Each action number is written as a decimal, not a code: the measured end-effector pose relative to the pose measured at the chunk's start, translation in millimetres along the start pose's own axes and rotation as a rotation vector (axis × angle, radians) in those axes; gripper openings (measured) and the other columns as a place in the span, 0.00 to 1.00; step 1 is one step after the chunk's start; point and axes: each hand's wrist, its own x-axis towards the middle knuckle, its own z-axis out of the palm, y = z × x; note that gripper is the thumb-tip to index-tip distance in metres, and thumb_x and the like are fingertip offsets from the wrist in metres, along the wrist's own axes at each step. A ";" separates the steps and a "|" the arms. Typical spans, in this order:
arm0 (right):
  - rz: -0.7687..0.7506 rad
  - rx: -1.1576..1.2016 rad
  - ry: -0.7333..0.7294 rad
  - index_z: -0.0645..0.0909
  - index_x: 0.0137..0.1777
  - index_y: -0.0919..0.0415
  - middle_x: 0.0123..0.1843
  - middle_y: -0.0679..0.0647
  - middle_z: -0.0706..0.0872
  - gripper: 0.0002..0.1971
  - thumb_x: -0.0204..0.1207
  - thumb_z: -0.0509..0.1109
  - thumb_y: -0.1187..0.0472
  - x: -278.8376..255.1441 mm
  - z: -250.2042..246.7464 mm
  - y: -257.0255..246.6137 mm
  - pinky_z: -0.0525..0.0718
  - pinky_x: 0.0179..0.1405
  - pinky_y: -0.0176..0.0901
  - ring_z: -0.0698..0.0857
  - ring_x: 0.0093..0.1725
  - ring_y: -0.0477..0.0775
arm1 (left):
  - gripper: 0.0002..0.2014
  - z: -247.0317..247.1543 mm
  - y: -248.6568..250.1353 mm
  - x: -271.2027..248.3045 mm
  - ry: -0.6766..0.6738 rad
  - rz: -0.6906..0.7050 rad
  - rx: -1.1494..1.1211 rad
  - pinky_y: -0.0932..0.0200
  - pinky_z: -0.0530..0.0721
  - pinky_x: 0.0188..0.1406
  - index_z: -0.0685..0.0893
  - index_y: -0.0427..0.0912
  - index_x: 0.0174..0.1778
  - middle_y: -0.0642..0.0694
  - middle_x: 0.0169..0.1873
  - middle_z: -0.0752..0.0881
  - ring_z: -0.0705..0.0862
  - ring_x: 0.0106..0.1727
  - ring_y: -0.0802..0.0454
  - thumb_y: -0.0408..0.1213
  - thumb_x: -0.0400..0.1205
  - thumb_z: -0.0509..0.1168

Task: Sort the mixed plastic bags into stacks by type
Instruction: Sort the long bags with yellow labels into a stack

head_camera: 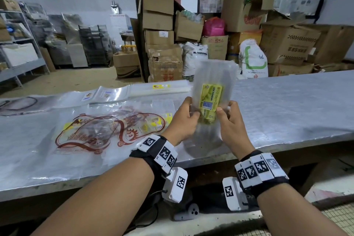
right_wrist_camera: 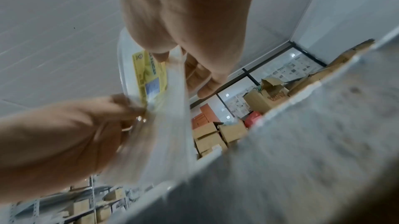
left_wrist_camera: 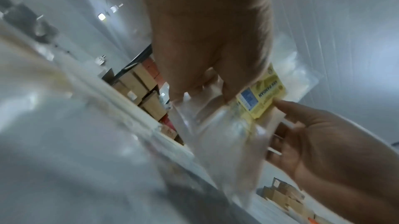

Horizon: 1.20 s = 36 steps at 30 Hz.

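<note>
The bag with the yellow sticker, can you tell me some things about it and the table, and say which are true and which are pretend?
1. Both hands hold the bag with the yellow label. True: the left hand and the right hand grip it from either side.
2. The label reads KEK PANDAN. True.
3. The held bag lies flat on the table. False: it is raised upright above the table.
4. The big bag with red print lies to the left of the hands. True.
5. The held bag is black. False: it is clear plastic.
6. The cardboard boxes stand on the table. False: they are stacked behind it.
</note>
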 end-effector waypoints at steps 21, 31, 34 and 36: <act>-0.116 0.045 -0.152 0.89 0.52 0.59 0.35 0.59 0.82 0.11 0.82 0.75 0.51 10.3 -22.9 -50.7 0.79 0.45 0.46 0.79 0.39 0.53 | 0.11 -108.3 37.9 15.5 -0.463 0.062 0.738 0.53 0.72 0.39 0.70 0.56 0.54 0.45 0.43 0.79 0.75 0.42 0.47 0.32 0.89 0.58; -0.201 -0.027 -0.146 0.88 0.49 0.59 0.40 0.48 0.87 0.05 0.82 0.75 0.58 12.7 -5.4 -79.3 0.81 0.48 0.49 0.83 0.42 0.46 | 0.11 -99.7 55.8 13.3 -0.295 0.157 0.252 0.52 0.88 0.53 0.84 0.42 0.60 0.47 0.52 0.90 0.89 0.53 0.52 0.29 0.83 0.73; -0.197 0.056 -0.062 0.83 0.61 0.47 0.56 0.51 0.90 0.15 0.78 0.79 0.49 13.1 -1.8 -84.2 0.88 0.56 0.54 0.89 0.53 0.56 | 0.09 -96.5 57.8 15.6 -0.218 0.146 0.084 0.52 0.89 0.59 0.87 0.41 0.55 0.47 0.50 0.92 0.91 0.56 0.50 0.25 0.83 0.72; -0.139 0.131 -0.051 0.77 0.68 0.47 0.56 0.56 0.90 0.24 0.75 0.81 0.49 12.6 2.0 -81.9 0.90 0.56 0.57 0.90 0.54 0.61 | 0.09 -92.9 55.3 16.9 -0.136 0.114 -0.032 0.51 0.88 0.62 0.85 0.44 0.53 0.49 0.50 0.91 0.90 0.55 0.51 0.26 0.83 0.71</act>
